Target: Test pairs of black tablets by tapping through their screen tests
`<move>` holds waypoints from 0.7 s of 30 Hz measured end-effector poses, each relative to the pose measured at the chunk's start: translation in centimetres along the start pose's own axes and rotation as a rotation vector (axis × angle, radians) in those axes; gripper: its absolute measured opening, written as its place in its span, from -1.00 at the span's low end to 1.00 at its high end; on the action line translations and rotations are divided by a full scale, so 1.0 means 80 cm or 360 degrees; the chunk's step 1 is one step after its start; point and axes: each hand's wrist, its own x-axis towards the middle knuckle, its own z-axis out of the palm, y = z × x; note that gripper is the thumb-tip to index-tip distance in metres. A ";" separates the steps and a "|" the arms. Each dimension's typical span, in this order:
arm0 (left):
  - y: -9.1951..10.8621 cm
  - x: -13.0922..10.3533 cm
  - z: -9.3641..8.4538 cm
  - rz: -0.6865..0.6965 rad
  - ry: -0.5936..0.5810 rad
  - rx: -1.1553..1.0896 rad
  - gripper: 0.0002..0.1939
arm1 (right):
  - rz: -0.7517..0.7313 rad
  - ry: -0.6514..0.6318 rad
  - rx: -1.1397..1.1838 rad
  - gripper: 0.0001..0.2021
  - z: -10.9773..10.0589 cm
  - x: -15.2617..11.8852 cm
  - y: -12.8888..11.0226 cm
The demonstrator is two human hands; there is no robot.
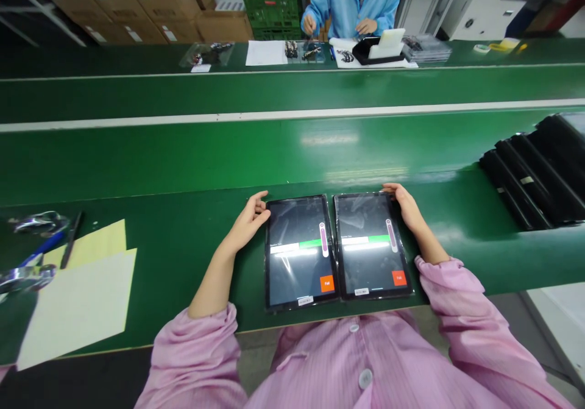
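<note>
Two black tablets lie side by side, screens up, on the green table near its front edge. The left tablet and the right tablet each show a white and green bar, a pink slider and a square marked Fail. My left hand rests at the upper left edge of the left tablet, fingers apart, with nothing held. My right hand touches the upper right corner of the right tablet; its fingers are spread and partly over the edge.
Stacked black devices lie at the right. Paper sheets, a blue pen and wrapped metallic items are at the left. Beyond the white strip, a person in blue works at the far bench.
</note>
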 end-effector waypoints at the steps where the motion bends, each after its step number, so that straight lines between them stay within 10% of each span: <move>1: -0.002 -0.006 0.000 0.0032 -0.0044 -0.0009 -0.18 | -0.0073 0.0023 -0.0090 -0.28 -0.002 -0.007 -0.006; 11: -0.014 -0.060 0.018 0.0242 -0.0289 -0.0067 0.03 | -0.0833 -0.0400 -0.1152 -0.44 0.006 -0.128 -0.069; 21: -0.003 -0.072 0.007 0.0292 -0.0635 0.0144 0.11 | -0.1120 -0.0574 -0.1014 -0.46 0.038 -0.187 -0.080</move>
